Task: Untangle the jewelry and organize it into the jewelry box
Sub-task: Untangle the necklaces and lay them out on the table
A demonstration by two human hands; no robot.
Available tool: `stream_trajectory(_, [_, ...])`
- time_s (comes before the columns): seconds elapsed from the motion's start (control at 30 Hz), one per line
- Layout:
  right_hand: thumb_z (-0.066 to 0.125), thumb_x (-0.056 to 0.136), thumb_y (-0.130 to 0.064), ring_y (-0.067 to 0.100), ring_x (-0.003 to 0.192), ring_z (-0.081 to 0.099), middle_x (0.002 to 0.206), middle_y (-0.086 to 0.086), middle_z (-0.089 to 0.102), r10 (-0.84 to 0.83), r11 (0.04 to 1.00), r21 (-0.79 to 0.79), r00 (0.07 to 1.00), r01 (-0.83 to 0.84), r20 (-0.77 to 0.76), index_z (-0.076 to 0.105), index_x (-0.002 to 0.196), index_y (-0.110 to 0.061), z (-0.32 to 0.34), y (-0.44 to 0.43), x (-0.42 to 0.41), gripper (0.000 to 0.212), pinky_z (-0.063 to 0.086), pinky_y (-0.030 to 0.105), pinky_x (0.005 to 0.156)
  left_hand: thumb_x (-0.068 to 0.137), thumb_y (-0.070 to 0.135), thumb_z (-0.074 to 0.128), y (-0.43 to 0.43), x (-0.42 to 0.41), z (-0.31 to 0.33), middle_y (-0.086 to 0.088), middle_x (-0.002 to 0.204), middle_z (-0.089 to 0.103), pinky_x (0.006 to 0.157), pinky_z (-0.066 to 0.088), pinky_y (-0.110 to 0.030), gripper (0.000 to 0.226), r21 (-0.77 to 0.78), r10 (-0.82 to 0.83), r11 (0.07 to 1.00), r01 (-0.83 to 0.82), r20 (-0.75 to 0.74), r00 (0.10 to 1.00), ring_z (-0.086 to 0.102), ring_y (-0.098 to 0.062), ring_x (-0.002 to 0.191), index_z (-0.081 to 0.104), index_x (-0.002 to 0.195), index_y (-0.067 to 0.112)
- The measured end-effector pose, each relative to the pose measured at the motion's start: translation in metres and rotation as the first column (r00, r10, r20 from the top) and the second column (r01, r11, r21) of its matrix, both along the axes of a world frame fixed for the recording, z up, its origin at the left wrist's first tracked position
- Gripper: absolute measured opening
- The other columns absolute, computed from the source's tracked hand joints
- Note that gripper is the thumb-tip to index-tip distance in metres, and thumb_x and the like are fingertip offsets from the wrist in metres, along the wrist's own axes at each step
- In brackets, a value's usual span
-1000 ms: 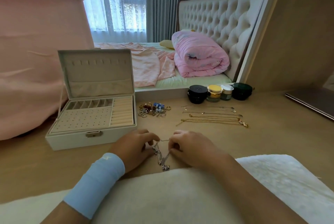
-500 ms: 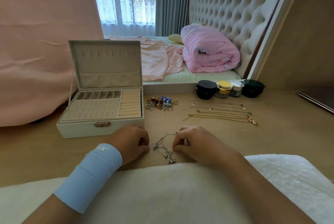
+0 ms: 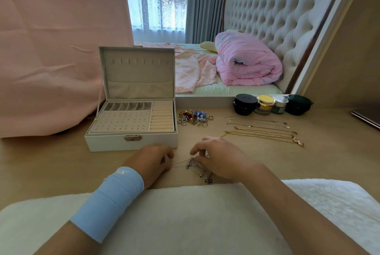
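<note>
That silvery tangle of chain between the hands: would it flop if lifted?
Probably floppy: the chain sags in thin strands between the left hand and right hand. Likely light, since fingers alone pinch it. It may snag; strands and charms bunch together.

Left hand (image 3: 153,160): pinching a strand of the tangled silver chain (image 3: 197,169); wearing a pale blue wristband (image 3: 111,197).
Right hand (image 3: 218,158): pinching the chain's knotted cluster.
Jewelry box (image 3: 131,143): standing open just beyond the left hand.
Rings and charms (image 3: 194,118): lying heaped beside the box.
Gold necklaces (image 3: 263,131): lying stretched in rows.
4 cosmetic jars (image 3: 265,105): standing behind them.
</note>
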State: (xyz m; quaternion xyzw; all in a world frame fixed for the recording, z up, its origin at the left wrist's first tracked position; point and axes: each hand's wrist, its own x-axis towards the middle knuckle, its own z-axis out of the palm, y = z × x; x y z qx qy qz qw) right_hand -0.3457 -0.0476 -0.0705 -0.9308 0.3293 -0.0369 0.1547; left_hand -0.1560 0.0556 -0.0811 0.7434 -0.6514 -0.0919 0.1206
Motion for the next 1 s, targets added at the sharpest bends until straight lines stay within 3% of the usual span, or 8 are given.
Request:
stream_trajectory(0.2, [0.059, 0.099, -0.039, 0.006, 0.100, 0.055, 0.110, -0.014, 0.057, -0.031, 1.000, 0.002, 1.000, 0.031, 0.007, 0.067, 0.112, -0.037, 0.000, 0.004, -0.004, 0.016, 0.049, 0.027, 0.089, 0.095, 0.032, 0.056, 0.011, 0.008, 0.003, 0.005, 0.114, 0.056, 0.085, 0.042, -0.021, 0.024, 0.039, -0.041, 0.998, 0.039, 0.055, 0.998, 0.055, -0.014, 0.103, 0.067, 0.116, 0.029])
stream_trajectory(0.37, [0.060, 0.098, -0.041, 0.009, 0.104, 0.054, 0.115, -0.012, 0.057, -0.002, 1.000, 0.020, 0.999, 0.001, 0.032, 0.064, 0.124, -0.035, 0.001, 0.019, 0.012, 0.027, 0.047, 0.029, 0.092, 0.096, 0.024, 0.055, 0.007, 0.004, -0.002, -0.001, 0.108, 0.055, 0.084, 0.046, -0.028, 0.016, 0.048, -0.012, 0.999, 0.007, 0.106, 0.994, 0.056, -0.021, 0.100, 0.068, 0.105, 0.020])
stream_trajectory(0.53, [0.061, 0.096, -0.044, 0.014, 0.118, 0.046, 0.126, -0.007, 0.054, 0.047, 0.999, -0.004, 0.998, -0.047, 0.045, 0.060, 0.134, -0.036, -0.006, 0.028, 0.039, 0.039, 0.042, 0.036, 0.102, 0.094, 0.018, 0.055, 0.012, 0.006, -0.003, 0.002, 0.099, 0.059, 0.080, 0.042, -0.023, 0.011, -0.026, 0.046, 0.998, -0.049, -0.098, 0.994, 0.056, -0.016, 0.092, 0.066, 0.096, 0.021])
stream_trajectory(0.67, [0.059, 0.096, -0.045, 0.014, 0.108, 0.045, 0.113, -0.008, 0.060, 0.092, 0.994, -0.072, 0.992, -0.086, 0.083, 0.070, 0.116, -0.035, -0.007, 0.034, 0.050, 0.024, 0.040, 0.039, 0.100, 0.092, 0.016, 0.061, 0.026, 0.008, 0.005, 0.011, 0.085, 0.064, 0.066, 0.036, -0.008, 0.016, -0.142, 0.060, 0.984, -0.109, -0.315, 0.947, 0.057, -0.005, 0.078, 0.064, 0.086, 0.030])
stream_trajectory(0.73, [0.060, 0.097, -0.043, 0.011, 0.103, 0.047, 0.105, -0.012, 0.062, 0.068, 0.998, -0.025, 0.985, -0.065, 0.158, 0.072, 0.104, -0.036, -0.004, 0.037, 0.047, 0.015, 0.041, 0.039, 0.099, 0.092, 0.014, 0.062, 0.036, 0.010, 0.012, 0.014, 0.079, 0.063, 0.065, 0.038, -0.009, 0.020, -0.156, 0.046, 0.981, -0.114, -0.386, 0.921, 0.056, 0.002, 0.070, 0.063, 0.085, 0.033])
stream_trajectory(0.9, [0.061, 0.095, -0.036, 0.005, 0.092, 0.060, 0.092, -0.015, 0.068, 0.051, 0.992, 0.106, 0.982, -0.071, 0.184, 0.070, 0.097, -0.029, 0.015, 0.050, 0.025, 0.011, 0.050, 0.034, 0.093, 0.094, 0.015, 0.060, 0.077, 0.023, 0.036, 0.014, 0.081, 0.062, 0.066, 0.044, -0.010, 0.020, -0.194, 0.013, 0.977, -0.093, -0.377, 0.926, 0.057, 0.004, 0.073, 0.064, 0.088, 0.034])
stream_trajectory(1.0, [0.065, 0.093, -0.032, 0.002, 0.086, 0.061, 0.086, -0.017, 0.068, 0.093, 0.985, 0.128, 0.981, -0.115, 0.172, 0.070, 0.092, -0.033, 0.024, 0.061, 0.011, 0.005, 0.048, 0.026, 0.089, 0.094, 0.015, 0.059, 0.105, 0.028, 0.043, 0.017, 0.079, 0.064, 0.066, 0.045, -0.011, 0.023, -0.119, 0.007, 0.992, -0.052, -0.346, 0.938, 0.057, 0.007, 0.076, 0.064, 0.087, 0.036])
